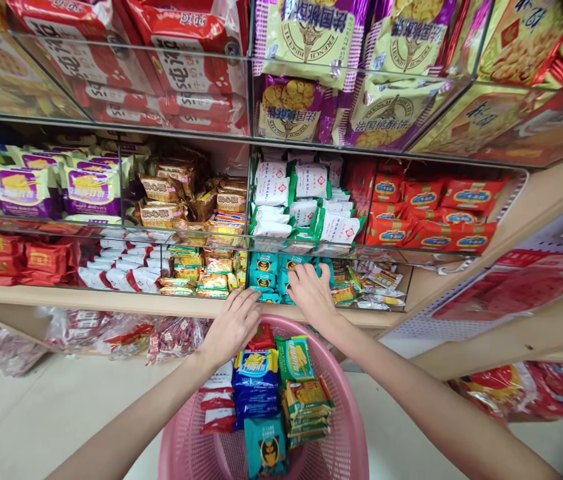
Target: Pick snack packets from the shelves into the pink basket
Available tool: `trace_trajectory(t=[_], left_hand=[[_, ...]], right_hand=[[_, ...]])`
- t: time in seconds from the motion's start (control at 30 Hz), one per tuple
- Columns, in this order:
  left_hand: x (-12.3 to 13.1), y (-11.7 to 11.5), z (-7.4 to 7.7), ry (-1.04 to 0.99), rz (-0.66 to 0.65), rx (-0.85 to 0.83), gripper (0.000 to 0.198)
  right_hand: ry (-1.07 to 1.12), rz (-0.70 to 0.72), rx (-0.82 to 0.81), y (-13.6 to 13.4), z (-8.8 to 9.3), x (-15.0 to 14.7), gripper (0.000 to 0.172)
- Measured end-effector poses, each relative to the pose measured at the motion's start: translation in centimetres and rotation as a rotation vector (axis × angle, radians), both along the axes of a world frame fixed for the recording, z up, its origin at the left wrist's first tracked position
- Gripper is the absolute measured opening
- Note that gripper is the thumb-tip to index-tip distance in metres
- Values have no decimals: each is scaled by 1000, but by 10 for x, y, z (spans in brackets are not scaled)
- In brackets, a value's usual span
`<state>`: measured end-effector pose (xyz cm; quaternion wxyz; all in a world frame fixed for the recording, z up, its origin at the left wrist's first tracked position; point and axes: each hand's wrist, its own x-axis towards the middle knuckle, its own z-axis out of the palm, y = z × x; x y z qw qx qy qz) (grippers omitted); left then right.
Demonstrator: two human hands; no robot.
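My right hand [310, 291] reaches into a low shelf bin, its fingers bent over teal snack packets [264, 262]; the fingertips are partly hidden among them. Beside it, my left hand [232, 325] lies over the shelf's front edge with fingers stretched out, tips close to the left side of the teal packets. Below both hands stands a pink plastic basket [356, 427]. Inside are a teal packet [266, 445], blue biscuit packets [257, 377], a green packet [295, 358], a stack of green-and-gold packets [308, 407] and red-and-white packets [218, 400].
Clear dividers and a glass shelf edge [186, 233] border the bins. Green-and-white packets [311, 180] lie above, gold-and-green packets [218, 267] left, silvery packets [378, 277] right. Large purple biscuit bags [306, 40] fill the upper shelf. Bagged goods [176, 340] lie beneath the wooden ledge [111, 298].
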<state>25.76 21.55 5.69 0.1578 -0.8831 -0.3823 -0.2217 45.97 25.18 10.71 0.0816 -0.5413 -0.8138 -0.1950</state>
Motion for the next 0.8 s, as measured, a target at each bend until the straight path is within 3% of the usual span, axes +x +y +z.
trace_trajectory(t=[0.8], left_hand=[[-6,-9,0,15,-20,-32,27]], right_hand=[[18,12,-44,3,1,4,21]])
